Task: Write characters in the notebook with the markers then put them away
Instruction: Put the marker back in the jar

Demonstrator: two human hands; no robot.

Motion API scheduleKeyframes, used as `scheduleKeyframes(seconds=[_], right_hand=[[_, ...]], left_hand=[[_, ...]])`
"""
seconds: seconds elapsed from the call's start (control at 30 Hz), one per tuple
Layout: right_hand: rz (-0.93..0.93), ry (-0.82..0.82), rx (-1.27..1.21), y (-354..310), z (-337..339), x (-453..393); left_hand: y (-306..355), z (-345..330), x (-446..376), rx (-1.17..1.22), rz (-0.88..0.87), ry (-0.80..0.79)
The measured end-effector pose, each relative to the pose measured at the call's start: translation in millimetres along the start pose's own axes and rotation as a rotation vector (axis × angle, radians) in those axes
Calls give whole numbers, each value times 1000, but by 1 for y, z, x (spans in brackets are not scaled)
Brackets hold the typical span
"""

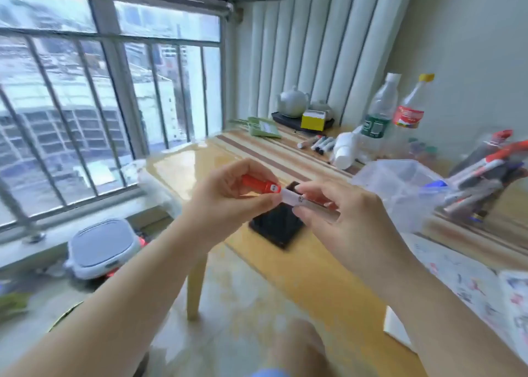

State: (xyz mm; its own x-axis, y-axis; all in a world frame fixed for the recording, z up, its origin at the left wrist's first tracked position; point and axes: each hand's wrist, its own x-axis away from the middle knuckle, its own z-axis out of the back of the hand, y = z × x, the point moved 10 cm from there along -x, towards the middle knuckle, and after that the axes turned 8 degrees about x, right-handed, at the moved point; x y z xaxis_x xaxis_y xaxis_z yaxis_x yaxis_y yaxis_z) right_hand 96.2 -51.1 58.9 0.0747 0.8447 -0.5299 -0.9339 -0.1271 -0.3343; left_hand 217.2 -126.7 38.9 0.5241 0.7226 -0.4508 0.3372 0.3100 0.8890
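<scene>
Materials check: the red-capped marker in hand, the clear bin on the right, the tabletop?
Marker: looks like plastic, glossy red cap, matte white barrel.
Clear bin: translucent plastic, things behind show through.
Tabletop: pale wood or laminate with a glossy finish, window glare on it.

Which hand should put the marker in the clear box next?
The right hand, probably. It grips the marker by its white body and is nearer the clear box. The left hand holds only the red cap.

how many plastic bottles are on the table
2, both upright at the far right by the wall: a green-label bottle with a white cap, and a red-label bottle with a yellow cap just right of it. Clutter there may hide more.
</scene>
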Motion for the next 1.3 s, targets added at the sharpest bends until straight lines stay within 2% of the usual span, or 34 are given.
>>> scheduleKeyframes(seconds=[0.17, 0.27, 0.37, 0.47, 0.6, 0.7, 0.83, 1.0, 1.13, 1.3], right_hand=[[245, -201, -133, -127, -121, -31], [258, -382, -257, -172, -196, -18], [170, -582, -301, -175, -272, 9], [86, -713, -277, -160, -327, 34], [-10, -796, -275, -142, -363, 49], [-43, -812, -270, -135, -366, 50], [-48, -784, -294, -138, -333, 48], [28, -649, -336, -137, -216, 43], [-76, -387, -259, -82, -92, 38], [-341, -4, -62, 22, 42, 75]], left_hand=[[10, 176, 99, -149, 100, 499], [-11, 258, 169, -369, 245, 728], [-52, 311, 231, -546, 409, 840], [-94, 348, 268, -641, 533, 907], [-142, 384, 293, -746, 739, 887], [-144, 392, 293, -865, 742, 908], [-122, 348, 228, -879, 532, 755], [-54, 207, 100, -809, 43, 416], [-17, 60, 26, -665, -206, 35], [-10, -98, -13, -565, -347, -273]])
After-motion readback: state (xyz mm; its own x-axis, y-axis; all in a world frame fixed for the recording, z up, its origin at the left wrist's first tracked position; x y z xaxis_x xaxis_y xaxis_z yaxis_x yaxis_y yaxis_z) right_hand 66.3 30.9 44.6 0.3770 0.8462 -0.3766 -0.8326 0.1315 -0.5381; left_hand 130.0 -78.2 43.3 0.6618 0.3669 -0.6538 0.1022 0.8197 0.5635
